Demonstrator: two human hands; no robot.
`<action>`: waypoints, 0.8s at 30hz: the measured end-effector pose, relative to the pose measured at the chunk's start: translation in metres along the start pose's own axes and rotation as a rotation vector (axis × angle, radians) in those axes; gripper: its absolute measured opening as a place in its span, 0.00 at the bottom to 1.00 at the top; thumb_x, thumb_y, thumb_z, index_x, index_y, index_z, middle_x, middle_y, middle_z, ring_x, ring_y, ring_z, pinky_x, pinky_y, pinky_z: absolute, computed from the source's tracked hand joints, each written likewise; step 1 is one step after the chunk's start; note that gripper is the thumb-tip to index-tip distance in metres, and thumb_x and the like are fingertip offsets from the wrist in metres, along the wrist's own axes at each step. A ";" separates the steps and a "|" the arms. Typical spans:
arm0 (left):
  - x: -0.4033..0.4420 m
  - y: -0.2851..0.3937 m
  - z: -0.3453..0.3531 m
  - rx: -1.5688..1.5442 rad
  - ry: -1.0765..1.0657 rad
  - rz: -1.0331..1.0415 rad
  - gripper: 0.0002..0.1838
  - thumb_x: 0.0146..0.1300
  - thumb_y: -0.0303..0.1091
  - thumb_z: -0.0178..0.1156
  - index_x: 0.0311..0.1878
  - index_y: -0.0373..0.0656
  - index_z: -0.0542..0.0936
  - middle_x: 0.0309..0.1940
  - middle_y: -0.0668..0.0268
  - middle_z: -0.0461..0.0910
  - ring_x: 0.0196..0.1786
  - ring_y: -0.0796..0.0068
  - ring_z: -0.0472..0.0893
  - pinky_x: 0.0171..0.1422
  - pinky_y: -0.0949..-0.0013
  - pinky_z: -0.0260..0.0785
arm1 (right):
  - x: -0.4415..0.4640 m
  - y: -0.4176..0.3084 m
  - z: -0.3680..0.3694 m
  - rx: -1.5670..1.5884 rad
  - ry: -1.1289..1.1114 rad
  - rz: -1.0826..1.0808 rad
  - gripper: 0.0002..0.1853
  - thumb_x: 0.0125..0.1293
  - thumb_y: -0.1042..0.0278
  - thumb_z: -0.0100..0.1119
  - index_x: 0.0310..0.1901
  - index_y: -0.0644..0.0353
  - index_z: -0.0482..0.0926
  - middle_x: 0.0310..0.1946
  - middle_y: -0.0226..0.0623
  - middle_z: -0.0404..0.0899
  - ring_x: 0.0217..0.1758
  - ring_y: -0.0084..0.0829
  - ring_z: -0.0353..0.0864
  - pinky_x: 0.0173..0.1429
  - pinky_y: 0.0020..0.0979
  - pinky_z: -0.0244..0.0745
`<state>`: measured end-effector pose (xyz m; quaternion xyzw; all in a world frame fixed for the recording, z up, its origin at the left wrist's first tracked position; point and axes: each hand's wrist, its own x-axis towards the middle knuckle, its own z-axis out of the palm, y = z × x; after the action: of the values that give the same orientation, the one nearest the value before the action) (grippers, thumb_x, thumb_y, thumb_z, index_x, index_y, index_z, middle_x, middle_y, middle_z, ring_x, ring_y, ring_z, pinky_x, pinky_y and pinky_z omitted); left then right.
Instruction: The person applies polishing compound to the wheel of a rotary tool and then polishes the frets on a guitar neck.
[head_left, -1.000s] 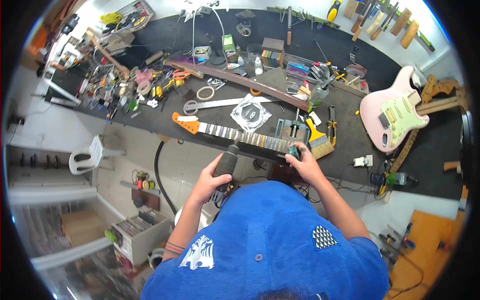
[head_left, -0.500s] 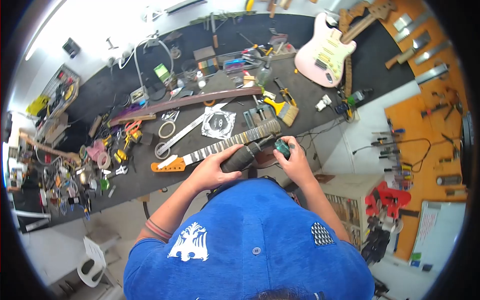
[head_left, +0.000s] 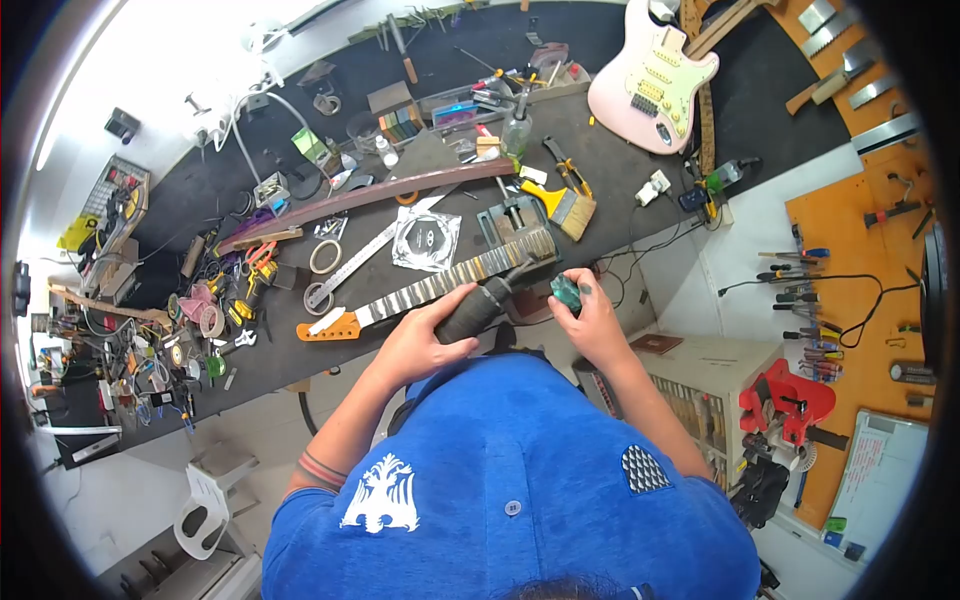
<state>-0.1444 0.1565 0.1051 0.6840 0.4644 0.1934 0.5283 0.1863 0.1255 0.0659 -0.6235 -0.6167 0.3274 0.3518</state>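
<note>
My left hand (head_left: 430,345) is wrapped around a black rotary tool (head_left: 470,316), whose narrow nose points up and to the right. Between the fingers of my right hand (head_left: 597,325) is a small dark-green object (head_left: 567,293), partly hidden and too small to name. It is held just right of the tool's nose, with a gap between them. Beyond both hands, a guitar neck (head_left: 455,284) with dark stripes across its fretboard lies along the bench edge. Its headstock (head_left: 332,328) is at the left, with a white strip on it.
Behind the neck's right end sits a small vise (head_left: 510,222), beside a wide paintbrush (head_left: 573,212). A pink guitar body (head_left: 648,85) stands at the back right. Tape rolls (head_left: 325,257), a steel ruler (head_left: 365,262) and a long wooden piece (head_left: 370,202) lie on the bench (head_left: 240,365).
The view has shifted slightly, so the bench and wall tools appear displaced. Both hands keep their holds, and the rotary tool stays in nearly the same pose.
</note>
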 end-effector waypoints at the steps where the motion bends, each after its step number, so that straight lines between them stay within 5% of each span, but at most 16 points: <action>1: 0.005 -0.004 0.001 -0.008 0.021 -0.029 0.50 0.68 0.42 0.82 0.94 0.49 0.75 0.80 0.44 0.88 0.81 0.49 0.89 0.87 0.54 0.78 | 0.001 0.007 -0.002 -0.006 -0.032 0.044 0.19 0.82 0.65 0.77 0.65 0.62 0.80 0.54 0.46 0.89 0.57 0.44 0.91 0.65 0.44 0.85; 7: 0.060 -0.023 -0.010 0.036 -0.004 -0.274 0.51 0.68 0.41 0.83 0.93 0.46 0.76 0.77 0.46 0.91 0.80 0.55 0.90 0.85 0.56 0.78 | -0.001 0.050 0.014 0.079 -0.055 0.370 0.16 0.81 0.64 0.78 0.60 0.61 0.84 0.49 0.45 0.93 0.55 0.46 0.95 0.64 0.44 0.87; 12: 0.139 -0.078 -0.014 0.421 -0.180 -0.110 0.51 0.71 0.50 0.80 0.96 0.61 0.72 0.69 0.42 0.92 0.68 0.37 0.93 0.75 0.43 0.84 | -0.006 0.072 0.072 0.186 0.081 0.391 0.15 0.82 0.66 0.76 0.65 0.60 0.90 0.56 0.46 0.93 0.61 0.46 0.94 0.68 0.43 0.86; 16: 0.191 -0.109 0.003 0.496 -0.276 0.061 0.49 0.73 0.51 0.80 0.95 0.61 0.73 0.64 0.44 0.94 0.61 0.36 0.94 0.68 0.43 0.87 | 0.004 0.082 0.126 0.306 0.256 0.366 0.22 0.82 0.73 0.74 0.73 0.60 0.89 0.65 0.45 0.91 0.68 0.45 0.93 0.74 0.42 0.86; 19: 0.214 -0.098 0.014 0.451 -0.386 -0.073 0.48 0.73 0.45 0.83 0.94 0.54 0.76 0.70 0.45 0.94 0.56 0.46 0.98 0.68 0.51 0.88 | 0.014 0.090 0.160 0.375 0.378 0.341 0.30 0.79 0.79 0.75 0.81 0.59 0.85 0.70 0.43 0.87 0.68 0.44 0.92 0.75 0.40 0.86; 20: 0.216 -0.108 0.018 0.462 -0.354 0.041 0.47 0.73 0.44 0.83 0.93 0.54 0.77 0.71 0.46 0.93 0.51 0.51 0.98 0.64 0.54 0.89 | 0.018 0.089 0.165 0.365 0.404 0.347 0.31 0.79 0.80 0.76 0.82 0.59 0.84 0.71 0.43 0.86 0.69 0.43 0.92 0.75 0.40 0.86; 24: 0.226 -0.105 0.026 0.459 -0.419 0.001 0.47 0.74 0.43 0.84 0.94 0.53 0.76 0.73 0.47 0.93 0.53 0.52 0.98 0.63 0.55 0.88 | 0.021 0.102 0.181 0.360 0.446 0.343 0.37 0.79 0.80 0.76 0.87 0.58 0.79 0.74 0.46 0.84 0.71 0.43 0.91 0.76 0.40 0.86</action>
<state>-0.0579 0.3332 -0.0502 0.8106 0.3766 -0.0612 0.4443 0.0890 0.1535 -0.1172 -0.7023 -0.3429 0.3409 0.5225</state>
